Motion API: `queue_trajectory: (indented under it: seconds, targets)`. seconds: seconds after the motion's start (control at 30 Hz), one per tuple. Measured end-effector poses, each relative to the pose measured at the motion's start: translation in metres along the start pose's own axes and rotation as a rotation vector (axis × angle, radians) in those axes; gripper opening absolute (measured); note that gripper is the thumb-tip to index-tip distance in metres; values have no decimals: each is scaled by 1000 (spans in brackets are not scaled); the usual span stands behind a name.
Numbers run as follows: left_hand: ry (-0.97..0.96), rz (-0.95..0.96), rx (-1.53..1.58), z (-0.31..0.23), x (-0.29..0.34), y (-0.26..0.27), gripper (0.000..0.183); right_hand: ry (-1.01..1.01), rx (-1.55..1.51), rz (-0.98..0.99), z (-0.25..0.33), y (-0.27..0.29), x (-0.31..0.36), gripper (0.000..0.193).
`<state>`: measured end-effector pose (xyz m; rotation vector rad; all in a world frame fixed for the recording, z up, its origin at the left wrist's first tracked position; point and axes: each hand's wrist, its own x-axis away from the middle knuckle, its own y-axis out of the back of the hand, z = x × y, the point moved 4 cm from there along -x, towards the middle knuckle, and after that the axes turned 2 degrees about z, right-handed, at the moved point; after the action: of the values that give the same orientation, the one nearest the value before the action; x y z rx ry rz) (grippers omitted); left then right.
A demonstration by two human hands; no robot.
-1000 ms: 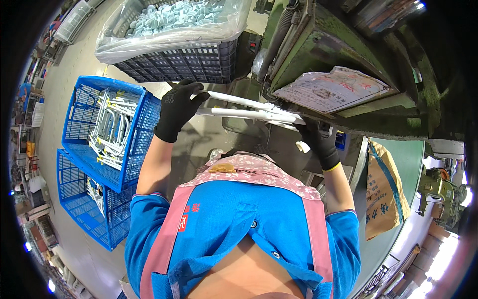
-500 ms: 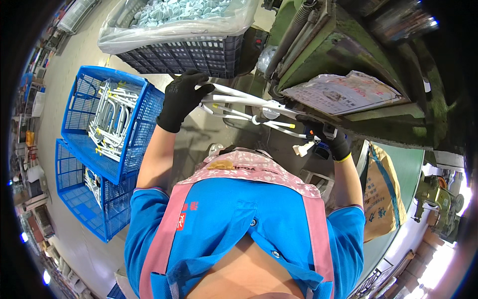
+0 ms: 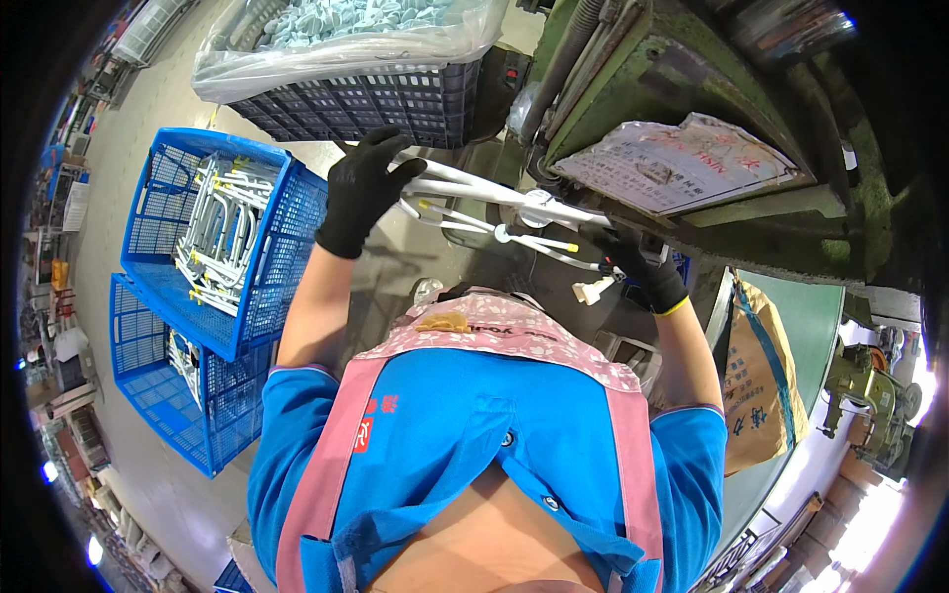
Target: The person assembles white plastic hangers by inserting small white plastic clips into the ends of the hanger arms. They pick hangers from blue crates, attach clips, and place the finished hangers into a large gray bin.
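A white tubular frame (image 3: pixel 473 190) stretches across in front of me, with thinner rods and a yellow tip crossing below its thicker tubes. Its left end is in my left hand (image 3: pixel 368 188), black-gloved and closed round the tube. At the other end, close beside the green machine, my right hand (image 3: pixel 645 269) grips the frame in a black glove with a yellow cuff edge. A small white plastic piece (image 3: pixel 593 290) sticks out by the right fingers. Part of that hand's grip is hidden in shadow under the machine.
The green machine (image 3: pixel 692 109) bears a worn sign plate and overhangs my right hand. Ahead stands a black crate (image 3: pixel 366 109), lined with plastic and heaped with pale blue pieces. Blue baskets (image 3: pixel 282 247) of white frames are stacked at left. A brown sack (image 3: pixel 761 385) lies at right.
The frame has shifted slightly, its right end tipping a little within my grip. Both hands keep hold of it, and the right hand has turned slightly.
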<state>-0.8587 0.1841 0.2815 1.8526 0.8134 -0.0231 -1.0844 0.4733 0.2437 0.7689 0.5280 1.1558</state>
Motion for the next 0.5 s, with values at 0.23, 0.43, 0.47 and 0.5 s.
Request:
queue_trajectory:
  seconds: [0.23,0.43,0.47,0.5]
  targets:
    - [189,394,574,-61,71,-40,29,-84,25,12,-17,-20,8,49]
    - [260,757,987,-73,118,-50,38,76,280,-175,-10,-22,12,46]
    - [212,861,1048,-73,123,-44,42,67,326,-181,-11,-23,12,45]
    - [162,968,1108,-74,128,-38,47,80,329,-192,-12,-24,12,46]
